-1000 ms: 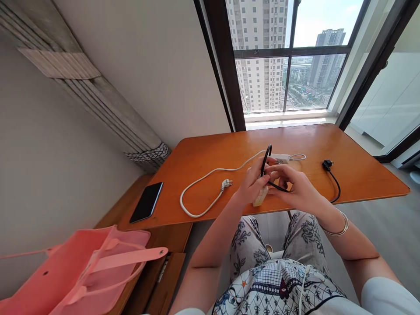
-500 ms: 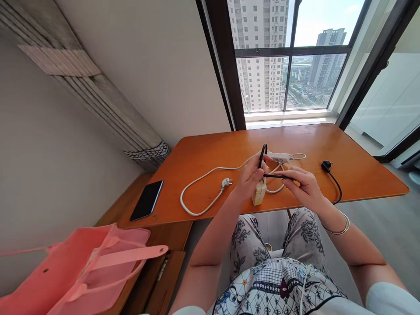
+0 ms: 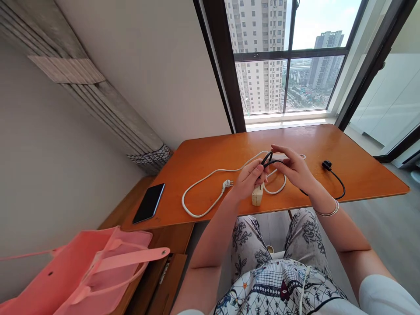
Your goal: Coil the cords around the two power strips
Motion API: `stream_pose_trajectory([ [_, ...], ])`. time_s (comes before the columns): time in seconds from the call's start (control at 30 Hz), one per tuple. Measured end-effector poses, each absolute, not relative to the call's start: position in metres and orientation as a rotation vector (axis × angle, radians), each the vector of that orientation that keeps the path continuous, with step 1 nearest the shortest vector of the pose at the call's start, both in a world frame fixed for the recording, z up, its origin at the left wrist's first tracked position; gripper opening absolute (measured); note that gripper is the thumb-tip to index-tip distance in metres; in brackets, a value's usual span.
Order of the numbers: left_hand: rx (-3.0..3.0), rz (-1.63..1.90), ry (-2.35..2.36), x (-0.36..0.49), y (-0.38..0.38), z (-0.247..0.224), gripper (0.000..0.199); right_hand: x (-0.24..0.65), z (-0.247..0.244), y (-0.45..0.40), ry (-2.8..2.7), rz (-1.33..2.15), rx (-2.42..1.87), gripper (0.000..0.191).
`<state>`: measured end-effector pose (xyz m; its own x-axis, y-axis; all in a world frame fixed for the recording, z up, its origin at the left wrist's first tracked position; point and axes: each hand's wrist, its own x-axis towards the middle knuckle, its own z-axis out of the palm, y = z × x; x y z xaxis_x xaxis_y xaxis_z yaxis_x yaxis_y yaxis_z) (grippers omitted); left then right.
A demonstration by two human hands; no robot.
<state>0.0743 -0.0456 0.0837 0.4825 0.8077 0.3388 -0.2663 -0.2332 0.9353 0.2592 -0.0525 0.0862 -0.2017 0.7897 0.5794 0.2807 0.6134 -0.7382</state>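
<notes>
Working from the table's (image 3: 203, 151) near side out, we log a phone (image 3: 149, 203) at its left end, a cream block (image 3: 257, 197) at its near edge, a white plug (image 3: 226, 185) on its left half. Over the table we have the looped black cable (image 3: 274, 161): left hand (image 3: 251, 177) fingers clamped on it; right hand (image 3: 295, 169) fingers partly spread against it, grip we can't tell. Black plug (image 3: 327, 165) on the table's right; window (image 3: 288, 55) beyond the table.

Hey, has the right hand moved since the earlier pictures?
Yes: the right hand has moved away from the table's near edge, toward the window.
</notes>
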Motion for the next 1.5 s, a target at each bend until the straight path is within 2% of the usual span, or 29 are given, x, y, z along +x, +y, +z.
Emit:
stream_pose_trajectory([
  [0.07, 1.489, 1.055, 0.511, 0.072, -0.043, 0.084, 0.053, 0.26, 0.085, -0.05, -1.786, 0.61, -0.857, 0.047],
  [0.23, 1.523, 0.954, 0.499, 0.069, -0.04, 0.09, 0.055, 0.264, 0.091, -0.045, -1.759, 0.397, -0.903, 0.029],
  [0.5, 1.52, 0.848, 0.536, 0.071, -0.049, 0.112, 0.052, 0.269, 0.092, -0.035, -1.643, 0.702, -0.865, 0.031],
  [0.7, 1.328, 0.926, 0.476, 0.081, -0.045, 0.1, 0.047, 0.27, 0.079, -0.034, -1.567, 0.904, -0.772, 0.03],
  [0.93, 1.245, 0.849, 0.339, 0.088, -0.041, 0.087, 0.058, 0.271, 0.061, -0.033, -1.541, 0.896, -0.764, 0.035],
  [1.07, 1.211, 0.921, 0.331, 0.089, -0.049, 0.09, 0.063, 0.27, 0.052, -0.037, -1.564, 0.881, -0.777, 0.041],
  [1.27, 1.128, 1.139, 0.363, 0.078, -0.046, 0.093, 0.069, 0.276, 0.027, -0.05, -1.713, 0.63, -0.951, 0.033],
  [1.4, 1.053, 1.28, 0.379, 0.069, -0.047, 0.097, 0.063, 0.286, 0.004, -0.061, -1.841, 0.458, -1.143, 0.041],
  [1.5, 0.978, 1.412, 0.405, 0.064, -0.051, 0.102, 0.055, 0.295, -0.008, -0.07, -1.972, 0.159, -1.316, 0.039],
])
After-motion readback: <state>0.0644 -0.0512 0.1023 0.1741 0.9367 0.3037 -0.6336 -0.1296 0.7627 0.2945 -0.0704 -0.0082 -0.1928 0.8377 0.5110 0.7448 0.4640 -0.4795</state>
